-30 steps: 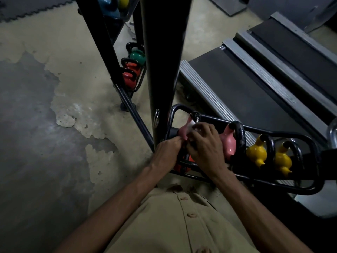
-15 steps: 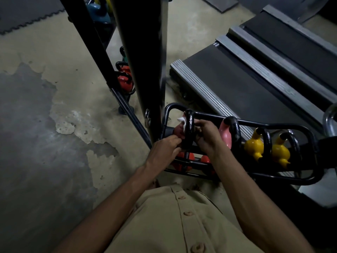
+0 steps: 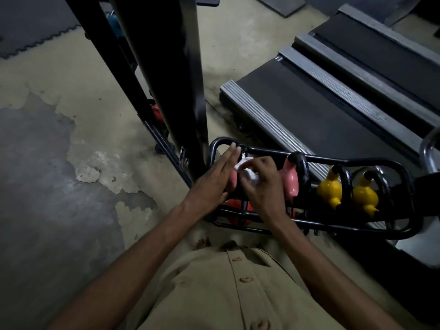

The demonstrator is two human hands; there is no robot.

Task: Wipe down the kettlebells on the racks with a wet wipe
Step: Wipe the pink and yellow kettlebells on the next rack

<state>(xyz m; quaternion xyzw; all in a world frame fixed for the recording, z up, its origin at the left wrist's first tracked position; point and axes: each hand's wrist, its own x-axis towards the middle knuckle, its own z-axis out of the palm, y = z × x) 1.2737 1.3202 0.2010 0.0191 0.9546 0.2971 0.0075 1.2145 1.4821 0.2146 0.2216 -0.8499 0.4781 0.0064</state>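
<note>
Two hands at the end pink kettlebell (image 3: 232, 184) on the rack (image 3: 333, 160): left hand (image 3: 214, 179) flat against it, fingers (image 3: 229, 154) straight and together; right hand (image 3: 259, 184) fingers clamped on the wet wipe (image 3: 247, 171) at its handle (image 3: 243, 153).

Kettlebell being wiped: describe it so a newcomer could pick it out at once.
Right of the black upright post, a black tubular shelf holds a row of kettlebells. Take the pink kettlebell at its left end, nearest the post. Unlike the second pink kettlebell and the yellow kettlebells, it sits between the left hand and the right hand with the wet wipe.
</note>
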